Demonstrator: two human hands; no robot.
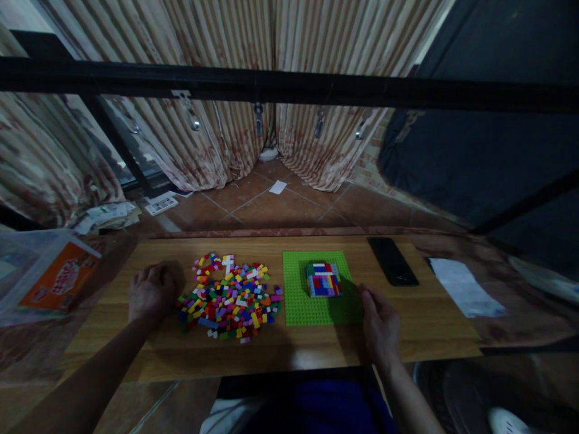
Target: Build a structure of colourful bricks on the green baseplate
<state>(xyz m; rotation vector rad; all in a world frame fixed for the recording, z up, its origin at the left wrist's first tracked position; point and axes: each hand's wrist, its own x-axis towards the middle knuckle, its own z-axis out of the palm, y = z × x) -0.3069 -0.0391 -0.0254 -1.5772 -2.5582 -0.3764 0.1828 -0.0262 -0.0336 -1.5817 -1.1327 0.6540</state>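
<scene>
A heap of several small coloured bricks (228,295) lies on the wooden table (271,349). To its right a green baseplate (298,301) carries a square block of stacked coloured bricks (323,279). My left hand (151,292) rests on the table just left of the heap, fingers curled down, nothing visible in it. Beside the baseplate's right edge lies my right hand (380,322), fingers together, touching or nearly touching the plate.
A black phone (392,261) lies at the table's back right, with a white sheet of paper (464,286) further right. An orange packet in a clear box (58,277) is at the left. Curtains and tiled floor lie beyond the table.
</scene>
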